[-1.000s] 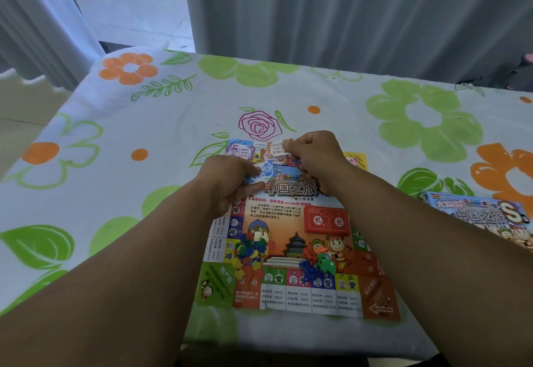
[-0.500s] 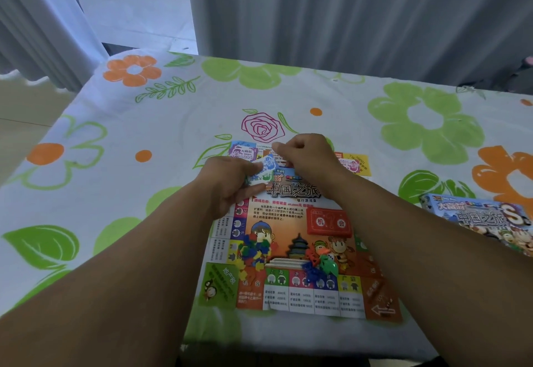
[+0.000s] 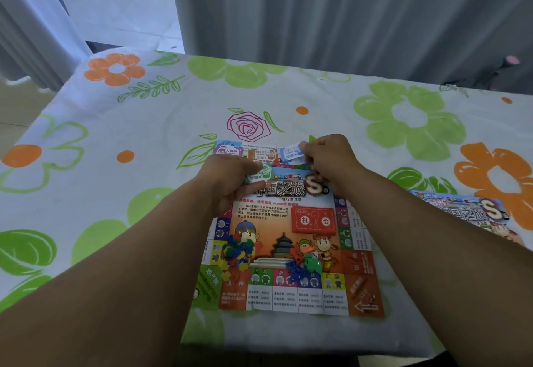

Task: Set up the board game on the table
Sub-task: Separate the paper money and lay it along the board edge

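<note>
Notes (image 3: 259,175) sit stacked in the left hand (image 3: 227,185), fingers (image 3: 248,165) curled round them, above the far end of the board (image 3: 288,239) lying flat on the table (image 3: 138,127). Right hand (image 3: 326,156) pinches one blue note (image 3: 291,153) at the board's far edge. Thin paper: likely light, floppy, clingy, so peel each singly by a corner; a firm squeeze would crease them.

board (image 3: 268,211) on table (image 3: 115,124) | box (image 3: 467,211) right of board | pieces (image 3: 236,254), perhaps tokens, on board

Single head cam, looking fwd and down, close over table (image 3: 121,124) w/ forearms in view.
</note>
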`<action>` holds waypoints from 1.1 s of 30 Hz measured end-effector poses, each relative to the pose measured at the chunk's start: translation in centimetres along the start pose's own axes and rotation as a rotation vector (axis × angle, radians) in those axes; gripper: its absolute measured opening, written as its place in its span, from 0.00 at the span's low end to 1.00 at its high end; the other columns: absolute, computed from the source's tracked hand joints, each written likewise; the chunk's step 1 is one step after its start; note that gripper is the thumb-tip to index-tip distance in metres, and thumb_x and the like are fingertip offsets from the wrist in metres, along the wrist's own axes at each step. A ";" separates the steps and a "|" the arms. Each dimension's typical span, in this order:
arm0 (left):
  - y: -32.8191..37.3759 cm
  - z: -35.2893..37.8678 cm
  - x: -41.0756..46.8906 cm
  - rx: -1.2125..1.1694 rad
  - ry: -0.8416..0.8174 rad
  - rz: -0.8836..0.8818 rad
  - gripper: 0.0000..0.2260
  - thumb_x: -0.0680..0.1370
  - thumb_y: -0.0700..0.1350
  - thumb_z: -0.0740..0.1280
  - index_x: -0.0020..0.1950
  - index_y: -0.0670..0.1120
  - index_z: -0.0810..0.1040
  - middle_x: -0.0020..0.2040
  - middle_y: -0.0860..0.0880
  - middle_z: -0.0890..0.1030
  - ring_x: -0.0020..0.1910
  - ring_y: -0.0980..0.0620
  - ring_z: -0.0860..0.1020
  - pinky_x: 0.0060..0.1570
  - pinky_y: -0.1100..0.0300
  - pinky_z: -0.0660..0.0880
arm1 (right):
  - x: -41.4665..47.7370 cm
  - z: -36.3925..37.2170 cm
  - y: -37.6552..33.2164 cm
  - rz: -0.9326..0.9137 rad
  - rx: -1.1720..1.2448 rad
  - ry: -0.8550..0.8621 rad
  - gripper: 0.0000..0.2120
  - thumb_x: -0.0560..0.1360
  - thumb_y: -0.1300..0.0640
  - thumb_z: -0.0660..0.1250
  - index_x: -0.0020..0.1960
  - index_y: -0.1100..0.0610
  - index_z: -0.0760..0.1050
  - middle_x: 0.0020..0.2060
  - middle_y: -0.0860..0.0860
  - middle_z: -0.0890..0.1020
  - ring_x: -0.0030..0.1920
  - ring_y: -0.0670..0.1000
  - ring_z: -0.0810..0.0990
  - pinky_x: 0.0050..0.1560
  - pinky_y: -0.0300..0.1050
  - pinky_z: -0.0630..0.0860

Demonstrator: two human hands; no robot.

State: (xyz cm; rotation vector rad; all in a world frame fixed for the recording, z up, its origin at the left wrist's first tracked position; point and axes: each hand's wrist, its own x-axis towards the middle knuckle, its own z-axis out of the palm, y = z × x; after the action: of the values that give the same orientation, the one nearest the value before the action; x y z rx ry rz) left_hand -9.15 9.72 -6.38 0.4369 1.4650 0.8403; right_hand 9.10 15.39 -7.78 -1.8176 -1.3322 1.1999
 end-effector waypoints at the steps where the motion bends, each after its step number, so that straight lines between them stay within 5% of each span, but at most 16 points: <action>1: 0.0 0.2 0.0 0.001 0.002 0.003 0.10 0.78 0.34 0.70 0.58 0.34 0.79 0.47 0.42 0.80 0.31 0.49 0.85 0.38 0.56 0.84 | 0.2 -0.3 0.3 0.018 -0.013 0.011 0.13 0.79 0.56 0.69 0.40 0.62 0.75 0.28 0.54 0.73 0.23 0.48 0.71 0.25 0.38 0.67; 5: -0.1 0.7 0.2 0.001 0.002 -0.001 0.11 0.78 0.34 0.70 0.59 0.34 0.78 0.43 0.44 0.79 0.30 0.50 0.85 0.39 0.55 0.83 | 0.6 -0.7 0.9 0.031 -0.059 0.037 0.12 0.77 0.55 0.72 0.42 0.63 0.78 0.33 0.56 0.80 0.27 0.50 0.76 0.27 0.42 0.73; 8: -0.2 0.8 0.3 0.003 -0.004 -0.007 0.10 0.77 0.33 0.70 0.59 0.34 0.78 0.50 0.40 0.81 0.34 0.47 0.86 0.40 0.55 0.84 | 1.0 -0.8 1.1 0.032 -0.100 0.083 0.17 0.74 0.54 0.74 0.46 0.70 0.79 0.39 0.60 0.85 0.36 0.57 0.83 0.41 0.56 0.82; 11: -0.2 0.8 0.5 -0.012 -0.012 -0.014 0.11 0.77 0.31 0.68 0.60 0.35 0.77 0.57 0.38 0.79 0.37 0.45 0.86 0.41 0.55 0.84 | 1.1 -1.1 1.2 0.011 -0.185 0.123 0.14 0.72 0.55 0.75 0.42 0.66 0.78 0.40 0.60 0.85 0.42 0.60 0.85 0.46 0.56 0.82; 15: -0.2 0.6 0.3 0.000 -0.035 0.015 0.08 0.78 0.29 0.65 0.56 0.36 0.79 0.58 0.37 0.78 0.44 0.42 0.86 0.41 0.55 0.85 | 0.4 -0.9 0.6 -0.079 -0.192 0.052 0.09 0.73 0.58 0.74 0.38 0.60 0.76 0.39 0.61 0.83 0.44 0.59 0.85 0.42 0.52 0.80; 18: -0.1 0.2 -0.1 0.039 -0.063 0.010 0.08 0.79 0.31 0.66 0.57 0.36 0.78 0.54 0.37 0.82 0.45 0.42 0.86 0.42 0.52 0.85 | -1.3 -0.1 -0.6 -0.161 -0.116 -0.151 0.14 0.75 0.53 0.74 0.40 0.63 0.79 0.34 0.55 0.82 0.29 0.47 0.78 0.31 0.41 0.73; 21: 0.0 -0.4 -0.3 0.029 -0.082 0.049 0.07 0.78 0.31 0.67 0.56 0.36 0.80 0.53 0.38 0.83 0.43 0.44 0.86 0.43 0.53 0.85 | -2.7 1.0 -1.4 -0.174 -0.113 -0.289 0.16 0.74 0.50 0.75 0.43 0.64 0.79 0.25 0.48 0.78 0.24 0.46 0.71 0.24 0.39 0.69; 33: 0.6 -3.9 -1.7 0.013 -0.059 0.009 0.06 0.80 0.34 0.65 0.55 0.36 0.80 0.51 0.36 0.84 0.45 0.39 0.86 0.45 0.52 0.84 | -3.6 3.0 -2.4 -0.120 -0.086 -0.376 0.09 0.79 0.57 0.70 0.48 0.64 0.79 0.30 0.54 0.76 0.24 0.46 0.73 0.26 0.41 0.72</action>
State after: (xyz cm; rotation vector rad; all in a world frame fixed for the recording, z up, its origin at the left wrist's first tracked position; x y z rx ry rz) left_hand -12.91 8.00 -5.14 0.4749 1.4159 0.8185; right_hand 5.04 12.61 -5.80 -1.5921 -1.6973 1.4886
